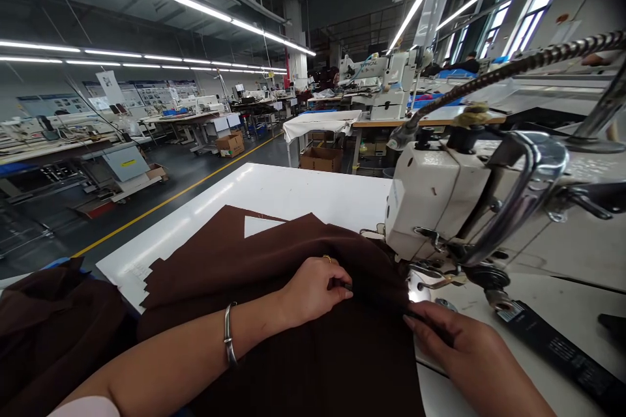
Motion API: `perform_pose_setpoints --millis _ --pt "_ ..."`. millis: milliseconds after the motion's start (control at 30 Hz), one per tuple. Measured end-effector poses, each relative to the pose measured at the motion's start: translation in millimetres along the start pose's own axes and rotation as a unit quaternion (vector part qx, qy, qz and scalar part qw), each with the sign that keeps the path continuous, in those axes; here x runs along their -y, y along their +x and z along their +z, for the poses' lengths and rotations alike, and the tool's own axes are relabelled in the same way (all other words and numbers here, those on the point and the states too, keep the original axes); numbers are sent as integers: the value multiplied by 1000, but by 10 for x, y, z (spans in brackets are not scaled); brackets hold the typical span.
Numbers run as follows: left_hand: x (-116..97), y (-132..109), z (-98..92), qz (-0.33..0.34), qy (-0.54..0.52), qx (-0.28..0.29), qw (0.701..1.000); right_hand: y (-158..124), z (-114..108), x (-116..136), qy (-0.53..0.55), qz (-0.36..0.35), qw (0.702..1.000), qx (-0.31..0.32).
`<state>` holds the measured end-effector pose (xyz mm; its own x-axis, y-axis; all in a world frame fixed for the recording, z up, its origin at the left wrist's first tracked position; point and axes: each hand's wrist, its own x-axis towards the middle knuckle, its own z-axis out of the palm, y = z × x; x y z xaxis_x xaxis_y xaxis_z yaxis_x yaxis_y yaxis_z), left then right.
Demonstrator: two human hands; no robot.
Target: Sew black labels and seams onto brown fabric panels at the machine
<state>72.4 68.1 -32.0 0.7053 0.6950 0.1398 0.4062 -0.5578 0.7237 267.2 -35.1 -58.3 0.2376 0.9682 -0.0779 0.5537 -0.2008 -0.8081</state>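
Dark brown fabric (235, 254) is spread over the white table and runs down toward me, its far edge passing close to the sewing machine (440, 195). My left hand (313, 290) is closed on a fold of this fabric, thumb and fingers pinched together. At the cloth's right edge, just below the lit needle area, my right hand (454, 332) pinches the fabric between thumb and fingers. The needle itself is hard to make out behind the machine's metal parts.
The white tabletop (303, 186) extends behind the cloth. More brown fabric (53, 332) is heaped at the lower left. A black printed strip (562, 352) lies right of my right hand. Other sewing stations and cardboard boxes (320, 158) stand beyond.
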Motion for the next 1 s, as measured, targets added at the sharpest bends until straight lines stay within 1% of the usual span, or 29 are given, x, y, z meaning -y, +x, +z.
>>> perform_pose_setpoints --millis 200,300,367,433,467,500,533,567,633,667,733,867,933,1000 --pt "-15 28 -26 -16 -8 15 1000 11 -13 15 36 14 999 14" --pt "-57 -12 -101 -24 -15 24 999 -25 -49 40 74 32 996 47" --pt "-96 -94 -164 -20 -9 -2 1000 -76 -95 64 105 53 990 74" --pt "-145 -221 -213 25 25 -73 997 -132 -153 93 150 79 980 105" --pt "-173 -294 -225 67 56 -115 990 -155 -180 108 181 95 970 131" --pt "-202 -368 -226 118 96 -150 977 -173 -204 121 214 112 957 161" --pt "-232 -436 -215 176 141 -171 959 -185 -220 132 246 128 942 190" --pt "-263 -495 -192 233 188 -178 937 -193 -228 139 274 142 927 214" --pt "-319 -568 -121 328 263 -159 893 -204 -220 149 316 156 905 238" --pt "-343 -579 -79 361 288 -144 875 -212 -206 152 333 159 898 238" --pt "-380 -560 5 400 313 -128 852 -239 -172 161 367 167 882 243" --pt "-410 -459 121 448 308 -125 830 -312 -113 201 391 170 866 263" --pt "-402 -429 150 462 301 -116 826 -339 -91 221 392 163 862 277" --pt "-387 -417 166 465 301 -94 827 -355 -71 230 396 161 857 288"
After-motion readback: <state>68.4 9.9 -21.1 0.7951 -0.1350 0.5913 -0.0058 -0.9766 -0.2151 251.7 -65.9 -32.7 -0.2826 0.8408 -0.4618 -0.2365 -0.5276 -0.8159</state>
